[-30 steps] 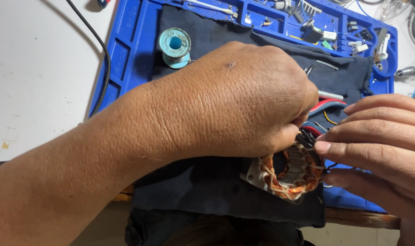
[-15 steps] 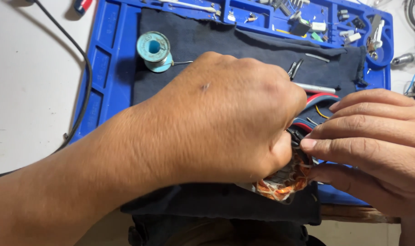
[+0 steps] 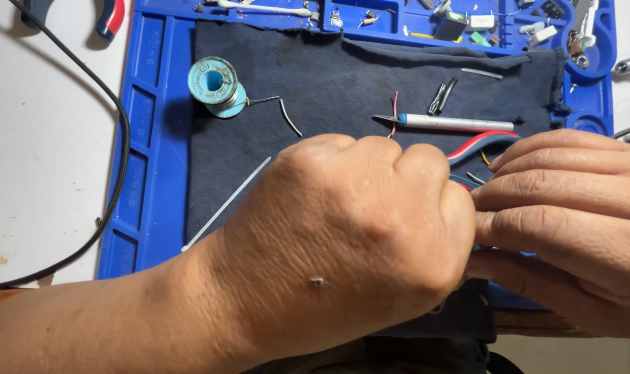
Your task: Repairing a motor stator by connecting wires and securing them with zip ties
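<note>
**Fists meet over the dark cloth**

While the left hand [image 3: 356, 242] fills the lower centre as a closed fist, its grip is curled around something hidden, so I cannot tell what it clamps. Touching it at right, the right hand [image 3: 571, 221] has fingers pressed together. Beyond lie red-handled pliers [image 3: 484, 142], a craft knife [image 3: 453, 123], a solder spool [image 3: 214, 84] and the blue mat [image 3: 152, 138].

- We see a small electronics repair bench.
- We work on a blue compartmented mat [image 3: 145, 138] with a dark cloth [image 3: 329, 76] spread over it.
- Solder spool [image 3: 214, 84], precision knife [image 3: 453, 123], cut wire bits and small components in the top tray [image 3: 467, 21] support this.
</note>
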